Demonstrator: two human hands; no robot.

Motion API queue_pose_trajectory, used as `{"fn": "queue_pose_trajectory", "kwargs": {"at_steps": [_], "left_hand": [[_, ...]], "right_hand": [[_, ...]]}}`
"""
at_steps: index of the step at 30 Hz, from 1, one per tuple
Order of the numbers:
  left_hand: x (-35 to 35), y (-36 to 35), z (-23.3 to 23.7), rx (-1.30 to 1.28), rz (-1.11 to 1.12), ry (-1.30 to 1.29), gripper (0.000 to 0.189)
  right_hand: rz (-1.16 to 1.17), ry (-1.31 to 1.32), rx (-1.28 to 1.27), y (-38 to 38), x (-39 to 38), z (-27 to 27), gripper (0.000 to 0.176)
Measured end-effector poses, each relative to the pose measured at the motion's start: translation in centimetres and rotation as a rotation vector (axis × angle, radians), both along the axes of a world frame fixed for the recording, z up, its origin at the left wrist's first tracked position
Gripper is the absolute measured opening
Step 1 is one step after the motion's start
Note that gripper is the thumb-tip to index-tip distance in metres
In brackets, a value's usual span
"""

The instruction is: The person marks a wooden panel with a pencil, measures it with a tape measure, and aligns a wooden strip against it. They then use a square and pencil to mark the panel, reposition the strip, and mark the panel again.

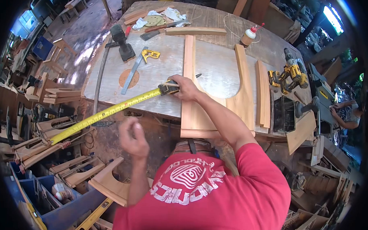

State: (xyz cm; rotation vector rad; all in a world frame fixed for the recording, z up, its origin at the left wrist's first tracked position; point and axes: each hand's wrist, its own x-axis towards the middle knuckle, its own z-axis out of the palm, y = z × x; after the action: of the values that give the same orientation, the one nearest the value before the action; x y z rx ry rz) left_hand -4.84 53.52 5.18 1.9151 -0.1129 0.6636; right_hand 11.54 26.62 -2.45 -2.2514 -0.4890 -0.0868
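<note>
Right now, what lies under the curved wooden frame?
A pale board shows through the cut-out of the curved wooden frame; the right hand holds a tape measure on it. Anything beneath the wood itself is covered.

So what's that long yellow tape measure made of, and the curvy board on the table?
The tape measure, gripped by the right hand, looks like thin painted metal: its yellow strip with black marks stays stiff in the air past the table edge. The curvy board looks like bare wood, probably unvarnished: pale brown, streaky grain, no shine.
</note>
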Motion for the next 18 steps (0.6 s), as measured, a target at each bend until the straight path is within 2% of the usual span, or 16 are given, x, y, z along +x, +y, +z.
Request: {"fn": "queue_pose_trajectory", "kwargs": {"at_steps": [1, 3, 5, 7, 8, 11, 12, 14, 16, 18], "left_hand": [[-2.2, -1.2, -2.3, -0.041, -0.050, 0.146, 0.032], [-6.0, -4.7, -7.6, -0.369, -0.132, 0.582, 0.044], [-7.7, -6.2, -13.0, -0.210, -0.267, 0.895, 0.053], [-6.8, -8.3, -15.8, -0.442, -0.354, 0.937, 0.055], [-5.9, -9.2, -16.7, -0.554, -0.403, 0.948, 0.056], [-3.8, -12.6, -13.9, -0.541, -0.312, 0.984, 0.057], [-3.8, -12.9, -15.4, -0.617, -0.284, 0.918, 0.055], [-3.4, -13.0, -14.6, -0.606, -0.246, 0.896, 0.051], [-3.0, -13.1, -13.5, -0.547, -0.213, 0.901, 0.048], [-2.7, -12.6, -13.0, -0.208, 0.011, 0.781, 0.052]], "right_hand": [[-0.007, 0.032, 0.068, -0.3, 0.4, -0.1, 0.055], [-0.134, 0.068, 0.194, -1.2, 1.1, 0.3, 0.062], [-0.183, 0.084, 0.367, -2.7, 1.5, 3.5, 0.063], [-0.204, 0.104, 0.621, -4.3, 1.8, 5.4, 0.060], [-0.205, 0.016, 0.626, -5.2, 2.4, 5.5, 0.059], [-0.074, 0.173, 0.880, -7.9, 2.5, 10.9, 0.055], [-0.036, 0.086, 1.002, -8.2, 2.1, 13.6, 0.051], [-0.106, -0.018, 0.904, -10.4, 0.7, 19.0, 0.046], [-0.151, -0.117, 0.818, -11.8, -1.4, 21.4, 0.046], [-0.136, -0.098, 0.778, -12.9, -3.2, 21.4, 0.049]]}}
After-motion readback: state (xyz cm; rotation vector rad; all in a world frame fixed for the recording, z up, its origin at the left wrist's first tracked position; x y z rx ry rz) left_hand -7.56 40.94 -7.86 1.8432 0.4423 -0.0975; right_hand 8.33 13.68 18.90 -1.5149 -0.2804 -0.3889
